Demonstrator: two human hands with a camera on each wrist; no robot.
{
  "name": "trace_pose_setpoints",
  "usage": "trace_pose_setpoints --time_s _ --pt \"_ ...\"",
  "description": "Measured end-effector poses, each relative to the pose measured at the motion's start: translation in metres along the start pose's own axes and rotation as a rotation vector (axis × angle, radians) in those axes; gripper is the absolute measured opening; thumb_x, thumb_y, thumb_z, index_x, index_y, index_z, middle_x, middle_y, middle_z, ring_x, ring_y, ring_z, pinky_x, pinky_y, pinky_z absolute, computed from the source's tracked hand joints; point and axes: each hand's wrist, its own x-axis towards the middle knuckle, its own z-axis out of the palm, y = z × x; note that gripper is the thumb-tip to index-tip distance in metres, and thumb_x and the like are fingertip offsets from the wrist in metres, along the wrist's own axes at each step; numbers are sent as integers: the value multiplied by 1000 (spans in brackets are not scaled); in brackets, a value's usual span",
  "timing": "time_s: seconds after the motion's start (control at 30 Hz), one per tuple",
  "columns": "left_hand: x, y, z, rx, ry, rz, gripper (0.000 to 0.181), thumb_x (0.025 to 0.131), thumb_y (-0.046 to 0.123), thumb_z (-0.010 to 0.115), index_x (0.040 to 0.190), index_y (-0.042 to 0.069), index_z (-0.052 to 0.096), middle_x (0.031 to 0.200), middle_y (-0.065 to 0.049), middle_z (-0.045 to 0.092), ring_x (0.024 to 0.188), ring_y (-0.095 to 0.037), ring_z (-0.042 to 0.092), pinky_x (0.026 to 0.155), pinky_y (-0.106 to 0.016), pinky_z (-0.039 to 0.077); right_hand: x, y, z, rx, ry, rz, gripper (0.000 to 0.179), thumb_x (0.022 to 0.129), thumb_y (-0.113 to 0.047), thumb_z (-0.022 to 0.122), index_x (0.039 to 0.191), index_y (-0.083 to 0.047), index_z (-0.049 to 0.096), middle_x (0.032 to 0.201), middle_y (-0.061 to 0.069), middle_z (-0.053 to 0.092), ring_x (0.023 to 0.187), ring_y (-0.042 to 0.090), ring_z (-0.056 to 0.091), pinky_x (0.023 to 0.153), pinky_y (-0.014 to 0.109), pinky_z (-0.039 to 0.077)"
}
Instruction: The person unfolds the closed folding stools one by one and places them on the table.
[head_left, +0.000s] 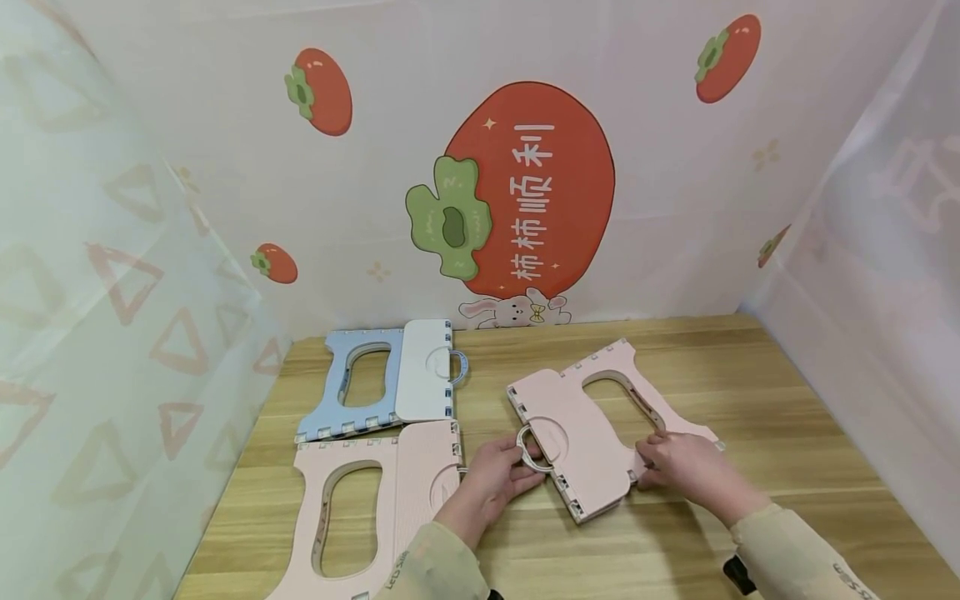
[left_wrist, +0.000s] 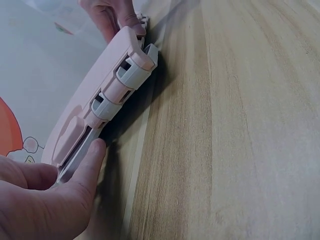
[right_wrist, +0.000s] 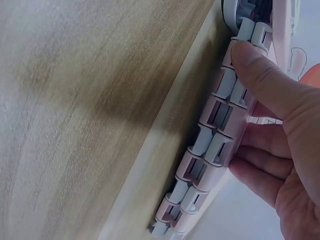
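A folded pink step stool (head_left: 588, 454) lies at an angle on the right side of the wooden table, its carry handle (head_left: 527, 457) facing left. My left hand (head_left: 495, 481) pinches that handle between thumb and fingers, also seen closely in the left wrist view. On the near side, my right hand (head_left: 690, 467) grips the leg part of the stool. In the right wrist view its thumb (right_wrist: 250, 57) presses the hinged edge (right_wrist: 205, 145), with the other fingers curled behind the panel. The stool stands tilted slightly off the table in the left wrist view.
Left of the held stool lie two more folded stools: a blue one (head_left: 435, 392) with a pale top at the back, and a second pink one (head_left: 416, 479) in front, partly covered by my left sleeve. White printed sheets (head_left: 360, 200) wall the table (head_left: 750, 375) at the back and sides.
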Motion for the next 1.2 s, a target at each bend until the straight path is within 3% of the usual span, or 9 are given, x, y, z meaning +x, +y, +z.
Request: trace_pose_setpoints --time_s 0.57,0.97,1.2 --pt "-1 1 3 -45 45 25 37 109 4 35 138 -16 45 118 -24 65 100 -30 72 97 -49 57 0 -3 5 27 -9 40 38 71 -37 86 76 -19 53 70 -11 47 58 6 39 46 28 36" --pt "-1 7 7 -56 75 8 40 104 2 38 138 -18 42 116 -28 64 95 -31 71 95 -49 58 0 -5 4 33 -13 60 42 70 -35 87 71 -21 47 67 -12 42 56 5 36 45 27 33" --pt "0 10 6 -76 60 -2 38 105 8 39 134 -15 45 117 -28 64 96 -31 70 97 -49 57 0 -5 6 11 12 52 40 71 -35 87 73 -20 50 69 -12 44 57 6 38 45 28 36"
